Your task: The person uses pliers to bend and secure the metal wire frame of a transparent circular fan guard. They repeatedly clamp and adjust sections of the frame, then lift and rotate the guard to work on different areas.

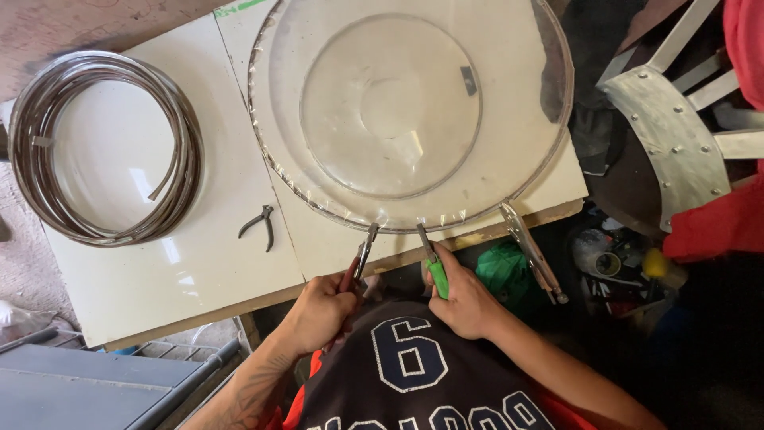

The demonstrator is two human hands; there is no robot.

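A large round clear plastic dish (414,111) with a metal-trimmed rim lies on a white board (199,263). My left hand (318,310) grips red-handled pliers (362,255) whose jaws bite the dish's near rim. My right hand (461,299) holds green-handled pliers (432,263), their jaws on the rim just to the right of the first pair. Silver locking pliers (532,251) hang clamped on the rim farther right.
A coil of metal strip (103,151) lies at the left of the board. Small black pliers (261,225) rest between the coil and the dish. A riveted metal frame (676,135) stands at the right, with clutter on the floor below. A grey case (87,390) sits lower left.
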